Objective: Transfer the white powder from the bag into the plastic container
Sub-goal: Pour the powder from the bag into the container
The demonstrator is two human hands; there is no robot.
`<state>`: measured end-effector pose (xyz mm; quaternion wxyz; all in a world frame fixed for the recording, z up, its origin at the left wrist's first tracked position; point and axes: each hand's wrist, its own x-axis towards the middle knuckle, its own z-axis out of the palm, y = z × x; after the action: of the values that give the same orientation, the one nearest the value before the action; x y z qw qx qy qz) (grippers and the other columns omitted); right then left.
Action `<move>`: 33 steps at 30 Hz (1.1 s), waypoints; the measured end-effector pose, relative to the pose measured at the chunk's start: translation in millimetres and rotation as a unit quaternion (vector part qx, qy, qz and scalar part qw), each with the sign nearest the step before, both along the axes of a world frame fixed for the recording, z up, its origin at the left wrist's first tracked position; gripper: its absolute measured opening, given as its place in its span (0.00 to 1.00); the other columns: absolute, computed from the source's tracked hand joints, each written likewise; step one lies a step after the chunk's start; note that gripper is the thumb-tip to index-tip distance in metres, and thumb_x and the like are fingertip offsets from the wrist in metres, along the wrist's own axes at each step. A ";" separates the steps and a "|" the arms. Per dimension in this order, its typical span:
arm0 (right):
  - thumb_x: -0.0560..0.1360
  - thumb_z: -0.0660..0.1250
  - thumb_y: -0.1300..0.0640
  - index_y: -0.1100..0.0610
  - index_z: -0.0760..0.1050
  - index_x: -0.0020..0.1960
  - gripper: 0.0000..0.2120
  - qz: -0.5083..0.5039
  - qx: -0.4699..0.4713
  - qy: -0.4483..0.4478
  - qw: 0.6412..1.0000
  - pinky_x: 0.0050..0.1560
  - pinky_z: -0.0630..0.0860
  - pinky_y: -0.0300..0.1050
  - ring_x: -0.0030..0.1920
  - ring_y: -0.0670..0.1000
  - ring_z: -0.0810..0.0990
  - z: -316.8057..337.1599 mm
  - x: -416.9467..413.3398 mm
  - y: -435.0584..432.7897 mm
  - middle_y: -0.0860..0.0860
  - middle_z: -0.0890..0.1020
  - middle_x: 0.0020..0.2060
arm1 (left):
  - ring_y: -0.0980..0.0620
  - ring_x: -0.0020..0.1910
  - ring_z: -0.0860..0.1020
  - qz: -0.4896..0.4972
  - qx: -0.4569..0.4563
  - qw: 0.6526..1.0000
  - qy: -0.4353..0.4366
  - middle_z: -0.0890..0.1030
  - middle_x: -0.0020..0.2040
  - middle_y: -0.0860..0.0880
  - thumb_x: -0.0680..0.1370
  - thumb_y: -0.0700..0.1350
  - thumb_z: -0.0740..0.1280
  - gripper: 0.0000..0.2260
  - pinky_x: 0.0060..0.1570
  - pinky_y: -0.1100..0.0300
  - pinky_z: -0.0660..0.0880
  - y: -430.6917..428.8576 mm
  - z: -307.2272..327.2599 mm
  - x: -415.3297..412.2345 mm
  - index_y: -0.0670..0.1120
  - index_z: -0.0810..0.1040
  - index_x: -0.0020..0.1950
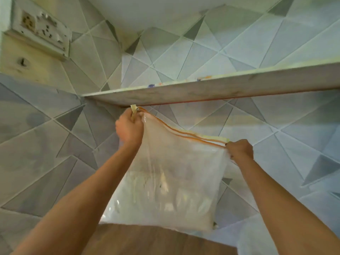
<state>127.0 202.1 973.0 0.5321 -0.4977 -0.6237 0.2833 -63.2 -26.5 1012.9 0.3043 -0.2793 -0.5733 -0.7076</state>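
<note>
A clear plastic zip bag (pixel 171 173) with an orange seal strip hangs in the air in front of the tiled wall. White powder fills its lower part. My left hand (pixel 129 127) grips the bag's upper left corner, raised close under the shelf. My right hand (pixel 240 149) pinches the upper right corner, lower than the left, so the top edge slopes down to the right. A pale rounded shape at the bottom right (pixel 255 240) may be the plastic container, too blurred to tell.
A stone shelf (pixel 211 89) juts from the wall just above my left hand. A wall socket plate (pixel 42 32) sits at the upper left. A brown wooden surface (pixel 147 240) lies below the bag. Patterned tiles cover the wall.
</note>
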 end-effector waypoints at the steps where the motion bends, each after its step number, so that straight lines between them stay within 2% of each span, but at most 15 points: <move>1: 0.70 0.67 0.54 0.65 0.78 0.47 0.14 -0.009 0.007 0.007 1.000 0.48 0.79 0.50 0.46 0.62 0.83 10.2 7.1 -4.8 0.62 0.83 0.46 | 0.37 0.47 0.78 -0.008 0.016 1.000 0.001 0.82 0.46 0.38 0.76 0.43 0.63 0.08 0.41 0.56 0.69 5.7 13.2 -0.2 0.40 0.79 0.48; 4: 0.71 0.66 0.54 0.62 0.75 0.44 0.10 -0.038 0.033 0.012 0.999 0.47 0.78 0.49 0.45 0.61 0.83 32.9 31.3 -19.2 0.62 0.83 0.46 | 0.36 0.52 0.77 -0.013 0.040 0.999 0.001 0.81 0.51 0.36 0.77 0.45 0.61 0.11 0.48 0.52 0.72 18.5 45.4 4.9 0.40 0.78 0.54; 7: 0.71 0.65 0.54 0.64 0.76 0.51 0.15 -0.091 0.048 0.023 0.994 0.46 0.76 0.48 0.48 0.63 0.82 44.2 62.2 -28.5 0.62 0.82 0.48 | 0.36 0.50 0.77 -0.024 0.055 0.997 0.052 0.80 0.49 0.36 0.77 0.43 0.60 0.10 0.46 0.51 0.72 32.6 63.9 12.9 0.39 0.76 0.53; 10: 0.71 0.65 0.56 0.61 0.73 0.39 0.08 -0.122 0.058 0.024 0.991 0.46 0.78 0.50 0.44 0.63 0.82 45.5 90.9 -39.8 0.63 0.82 0.47 | 0.36 0.45 0.76 -0.048 0.061 0.993 0.090 0.79 0.45 0.34 0.77 0.42 0.59 0.09 0.39 0.54 0.66 45.7 76.2 25.1 0.38 0.74 0.50; 12: 0.71 0.66 0.57 0.59 0.70 0.35 0.09 -0.122 0.054 0.033 0.990 0.48 0.81 0.52 0.41 0.62 0.83 44.2 106.0 -44.9 0.62 0.82 0.44 | 0.39 0.40 0.74 -0.069 0.073 0.989 0.112 0.78 0.41 0.36 0.78 0.41 0.59 0.08 0.39 0.56 0.63 51.0 81.6 36.2 0.38 0.74 0.50; 15: 0.71 0.66 0.56 0.65 0.77 0.48 0.11 -0.141 0.025 -0.005 0.990 0.51 0.80 0.52 0.43 0.60 0.83 46.7 121.5 -60.8 0.61 0.83 0.42 | 0.48 0.39 0.67 -0.108 0.091 0.982 0.127 0.72 0.37 0.43 0.79 0.39 0.58 0.09 0.38 0.65 0.57 56.7 85.2 48.0 0.37 0.75 0.51; 17: 0.71 0.65 0.56 0.63 0.77 0.53 0.13 -0.212 0.028 -0.086 0.973 0.51 0.77 0.44 0.50 0.59 0.82 55.8 124.5 -80.4 0.59 0.83 0.49 | 0.47 0.38 0.69 -0.127 0.105 0.977 0.133 0.74 0.36 0.41 0.79 0.40 0.58 0.09 0.39 0.63 0.60 58.1 87.7 53.8 0.38 0.75 0.51; 20: 0.75 0.62 0.52 0.62 0.76 0.58 0.16 -0.277 0.135 -0.171 0.936 0.53 0.73 0.46 0.59 0.60 0.77 78.4 107.0 -114.6 0.60 0.79 0.58 | 0.45 0.36 0.73 -0.142 0.114 0.972 0.152 0.79 0.38 0.36 0.78 0.41 0.59 0.08 0.39 0.60 0.63 58.2 92.2 63.8 0.38 0.76 0.48; 22: 0.76 0.61 0.46 0.58 0.71 0.65 0.23 -0.133 0.216 -0.124 0.959 0.62 0.69 0.48 0.66 0.58 0.72 96.0 80.2 -132.4 0.57 0.76 0.64 | 0.43 0.37 0.73 -0.142 0.104 0.972 0.155 0.80 0.39 0.36 0.78 0.41 0.60 0.09 0.39 0.60 0.62 55.4 93.6 71.5 0.37 0.76 0.48; 24: 0.74 0.63 0.42 0.55 0.70 0.68 0.27 0.087 0.221 -0.055 0.970 0.67 0.66 0.48 0.68 0.53 0.70 110.7 48.1 -146.4 0.52 0.74 0.66 | 0.40 0.39 0.76 -0.138 0.096 0.972 0.161 0.81 0.40 0.36 0.78 0.42 0.61 0.09 0.38 0.59 0.62 53.1 94.0 75.7 0.38 0.77 0.48; 25: 0.71 0.65 0.39 0.55 0.71 0.65 0.29 0.151 0.208 -0.045 0.965 0.65 0.67 0.47 0.66 0.52 0.72 114.9 34.6 -151.4 0.51 0.75 0.63 | 0.39 0.41 0.77 -0.138 0.093 0.973 0.159 0.81 0.41 0.36 0.78 0.43 0.61 0.09 0.38 0.59 0.62 51.9 94.4 75.5 0.38 0.77 0.48; 28: 0.68 0.68 0.38 0.58 0.75 0.59 0.28 0.213 0.193 -0.062 0.956 0.54 0.73 0.43 0.53 0.51 0.79 116.1 9.9 -160.4 0.51 0.80 0.52 | 0.41 0.41 0.74 -0.147 0.091 0.974 0.145 0.81 0.43 0.36 0.78 0.44 0.62 0.10 0.38 0.61 0.58 46.2 96.1 69.6 0.38 0.78 0.48; 30: 0.72 0.68 0.45 0.56 0.79 0.44 0.13 0.220 0.203 -0.042 0.953 0.39 0.73 0.34 0.38 0.43 0.80 111.6 2.6 -158.9 0.47 0.80 0.36 | 0.42 0.41 0.74 -0.157 0.094 0.971 0.155 0.82 0.44 0.36 0.77 0.44 0.63 0.11 0.35 0.64 0.55 44.3 95.3 69.2 0.36 0.78 0.48; 31: 0.73 0.69 0.49 0.54 0.76 0.35 0.11 0.225 0.208 -0.009 0.952 0.32 0.70 0.32 0.30 0.40 0.77 109.9 -1.7 -158.6 0.45 0.77 0.28 | 0.43 0.41 0.74 -0.163 0.088 0.969 0.161 0.82 0.44 0.36 0.77 0.44 0.64 0.11 0.35 0.65 0.55 43.2 93.7 67.2 0.36 0.79 0.48; 33: 0.72 0.70 0.55 0.51 0.67 0.26 0.19 0.186 0.235 0.034 0.953 0.30 0.65 0.38 0.25 0.45 0.70 106.6 -11.9 -155.8 0.45 0.70 0.22 | 0.41 0.42 0.76 -0.184 0.079 0.967 0.158 0.82 0.44 0.36 0.76 0.44 0.65 0.11 0.36 0.64 0.58 44.2 91.4 59.8 0.36 0.79 0.48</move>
<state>115.0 46.2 1079.6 0.5926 -0.2234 -0.7359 0.2394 -3.4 17.7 1104.3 0.2770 -0.4632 -0.3988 -0.7414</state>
